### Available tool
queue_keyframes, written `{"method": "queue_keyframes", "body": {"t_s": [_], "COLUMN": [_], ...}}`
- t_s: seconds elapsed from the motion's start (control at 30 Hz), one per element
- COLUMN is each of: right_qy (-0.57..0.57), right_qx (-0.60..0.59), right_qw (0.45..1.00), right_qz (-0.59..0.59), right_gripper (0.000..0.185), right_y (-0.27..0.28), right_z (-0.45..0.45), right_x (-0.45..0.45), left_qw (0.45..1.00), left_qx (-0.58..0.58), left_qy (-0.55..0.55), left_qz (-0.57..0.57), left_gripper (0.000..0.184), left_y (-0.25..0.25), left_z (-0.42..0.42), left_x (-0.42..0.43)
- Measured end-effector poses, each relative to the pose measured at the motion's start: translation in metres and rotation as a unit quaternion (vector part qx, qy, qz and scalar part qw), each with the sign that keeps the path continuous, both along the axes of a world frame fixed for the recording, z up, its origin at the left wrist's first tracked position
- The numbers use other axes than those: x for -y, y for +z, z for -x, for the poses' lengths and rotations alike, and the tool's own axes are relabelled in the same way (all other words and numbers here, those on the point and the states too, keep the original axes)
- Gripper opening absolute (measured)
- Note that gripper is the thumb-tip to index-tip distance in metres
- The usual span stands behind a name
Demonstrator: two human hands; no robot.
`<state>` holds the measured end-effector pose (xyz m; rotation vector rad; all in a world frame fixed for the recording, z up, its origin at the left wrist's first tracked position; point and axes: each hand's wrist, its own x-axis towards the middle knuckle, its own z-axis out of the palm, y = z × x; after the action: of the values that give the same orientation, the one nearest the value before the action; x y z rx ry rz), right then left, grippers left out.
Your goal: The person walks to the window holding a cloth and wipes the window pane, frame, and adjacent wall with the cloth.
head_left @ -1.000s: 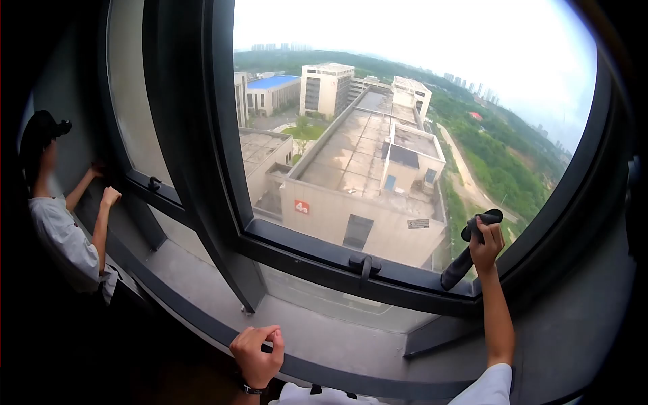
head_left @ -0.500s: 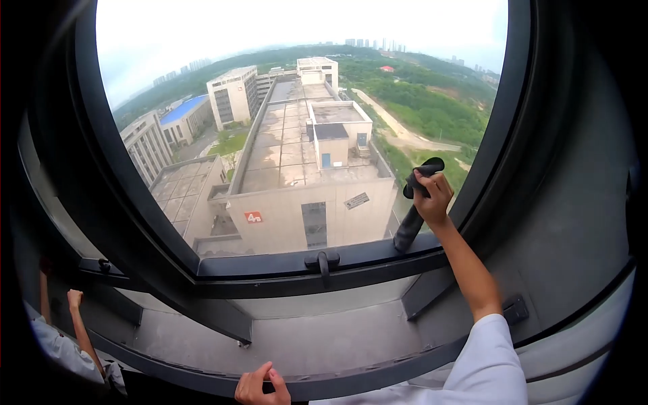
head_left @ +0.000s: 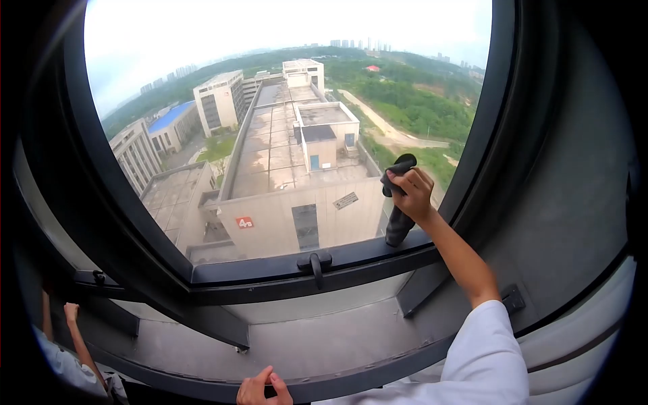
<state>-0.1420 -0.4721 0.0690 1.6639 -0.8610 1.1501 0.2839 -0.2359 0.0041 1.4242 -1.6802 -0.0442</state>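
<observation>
My right hand (head_left: 413, 191) is raised at the lower right of the window and closed around a black, floppy-looking cloth (head_left: 399, 228). The cloth looks bunched at the fingers, and a thick, tube-like part hangs down to the lower window frame. Whether it touches the glass, I cannot tell. At the bottom of the view is my left hand (head_left: 264, 389), near the sill's front edge. Its fingers are loosely bent, with a gap beside the thumb and nothing visible in them. Behind the right hand is the large window pane (head_left: 290, 27).
A dark window frame (head_left: 229, 271) surrounds the pane and carries a black handle (head_left: 315, 263). Below runs a grey sill (head_left: 324, 341) with dark uprights. At far left another arm with a closed fist (head_left: 71, 312) shows, person or reflection unclear. Outside are buildings (head_left: 337, 216) and trees.
My right hand and the black cloth have moved slightly left across the window. The whole view has also shifted a little. My left hand stays almost where it was.
</observation>
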Motion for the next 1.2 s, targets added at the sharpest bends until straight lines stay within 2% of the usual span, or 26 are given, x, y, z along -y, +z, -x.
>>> {"method": "queue_keyframes", "body": {"t_s": [0.07, 0.17, 0.23, 0.3, 0.37, 0.47, 0.57, 0.7, 0.77, 0.83, 0.9, 1.0, 1.1, 1.13, 1.2], "right_qy": [-0.009, -0.002, 0.011, 0.041, 0.056, 0.035, 0.004, 0.074, 0.100, 0.081, 0.075, 0.047, 0.064, 0.113, 0.092], "right_qx": [-0.030, -0.046, 0.017, 0.035, -0.011, -0.128, -0.156, -0.025, -0.033, -0.106, -0.100, -0.104, -0.093, -0.069, -0.127], "right_qw": [0.999, 0.999, 0.999, 0.997, 0.998, 0.987, 0.984, 0.997, 0.994, 0.990, 0.991, 0.992, 0.992, 0.990, 0.985], "right_qz": [-0.023, -0.010, 0.047, 0.062, 0.016, -0.094, -0.087, 0.015, 0.007, -0.036, -0.055, -0.060, -0.053, -0.047, -0.070], "right_gripper": [0.016, 0.016, 0.017, 0.018, 0.017, 0.015, 0.014, 0.017, 0.019, 0.018, 0.017, 0.018, 0.016, 0.016, 0.016], "right_y": [-0.011, 0.023, 0.054, 0.057, 0.031, -0.039, -0.018, 0.039, 0.025, 0.001, -0.019, -0.015, -0.003, -0.010, -0.015], "right_z": [0.000, -0.010, -0.024, -0.036, -0.035, -0.014, -0.020, -0.070, -0.079, -0.067, -0.041, -0.037, -0.075, -0.080, -0.067], "right_x": [-0.007, -0.001, 0.013, 0.023, 0.019, 0.001, 0.001, 0.032, 0.037, 0.026, 0.021, 0.017, 0.030, 0.039, 0.028], "left_qw": [1.000, 1.000, 1.000, 1.000, 1.000, 1.000, 1.000, 1.000, 1.000, 1.000, 1.000, 1.000, 0.999, 1.000, 1.000], "left_qx": [-0.001, 0.002, 0.001, 0.011, 0.005, -0.003, 0.001, 0.007, 0.004, 0.006, 0.012, 0.014, 0.012, -0.001, 0.001], "left_qy": [0.002, 0.000, 0.000, -0.003, 0.004, 0.011, 0.013, 0.007, -0.005, 0.006, -0.008, -0.006, -0.028, -0.019, -0.015], "left_qz": [0.003, -0.009, -0.012, 0.005, 0.005, -0.002, 0.015, 0.010, 0.003, -0.015, -0.013, -0.013, -0.016, -0.013, -0.012], "left_gripper": [0.010, 0.010, 0.010, 0.011, 0.010, 0.010, 0.009, 0.009, 0.009, 0.010, 0.012, 0.013, 0.013, 0.014, 0.015], "left_y": [-0.002, 0.002, 0.004, 0.001, 0.001, -0.001, 0.000, -0.003, -0.004, -0.001, 0.003, 0.001, 0.004, 0.005, 0.007], "left_z": [-0.002, -0.001, 0.001, -0.001, 0.001, -0.003, -0.002, -0.001, -0.002, -0.001, -0.002, -0.004, -0.003, 0.000, -0.002], "left_x": [0.000, 0.000, 0.004, 0.003, 0.004, -0.001, 0.001, 0.002, 0.006, 0.002, 0.003, 0.005, 0.007, 0.009, 0.008]}}
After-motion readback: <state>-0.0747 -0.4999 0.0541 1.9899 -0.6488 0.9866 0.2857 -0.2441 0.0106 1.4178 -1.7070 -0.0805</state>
